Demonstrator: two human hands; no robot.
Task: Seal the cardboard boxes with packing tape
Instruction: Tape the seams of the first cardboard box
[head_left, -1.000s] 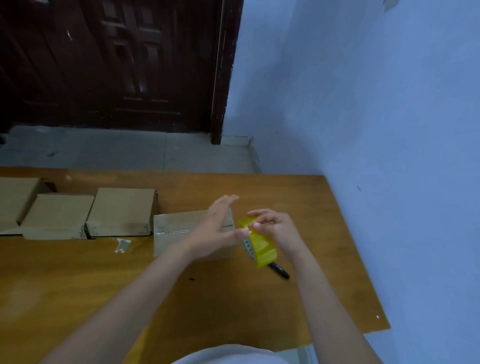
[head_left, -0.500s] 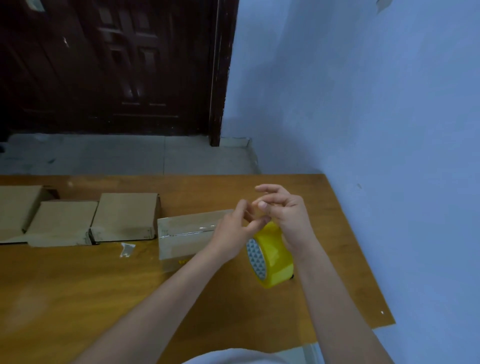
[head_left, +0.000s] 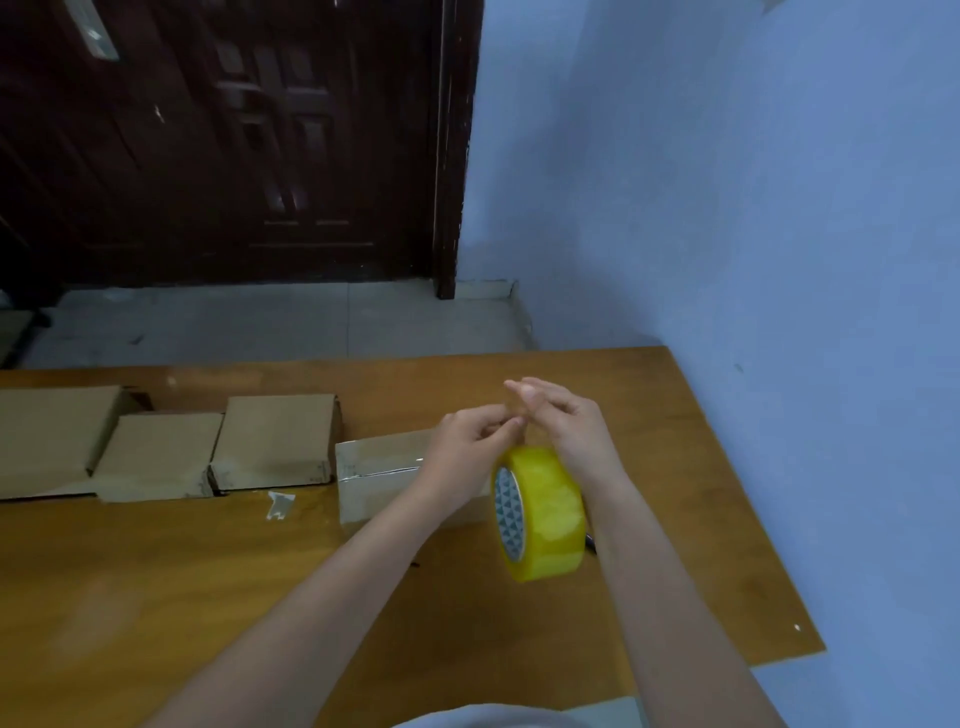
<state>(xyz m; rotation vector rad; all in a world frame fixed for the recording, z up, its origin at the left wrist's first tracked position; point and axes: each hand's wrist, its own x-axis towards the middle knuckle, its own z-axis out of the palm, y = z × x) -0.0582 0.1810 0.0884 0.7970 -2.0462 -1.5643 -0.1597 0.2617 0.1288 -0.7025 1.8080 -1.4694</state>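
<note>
A yellow roll of packing tape (head_left: 545, 514) hangs in the air just below my two hands, over the right part of the wooden table (head_left: 208, 571). My left hand (head_left: 467, 441) pinches the pulled-out strip above the roll with curled fingers. My right hand (head_left: 571, 431) meets it fingertip to fingertip and pinches the same strip, two fingers pointing left. Behind my left hand lies a cardboard box (head_left: 379, 473) with shiny tape along its top seam; my arms hide its right part.
Three more cardboard boxes (head_left: 275, 441) (head_left: 156, 452) (head_left: 52, 431) sit in a row to the left. A scrap of tape (head_left: 280, 504) lies in front of them. A black marker (head_left: 589, 543) peeks out behind the roll. A blue wall borders the table's right edge.
The roll has dropped from between my hands and now dangles under them on its strip. Both hands came together at the fingertips and rose slightly.
</note>
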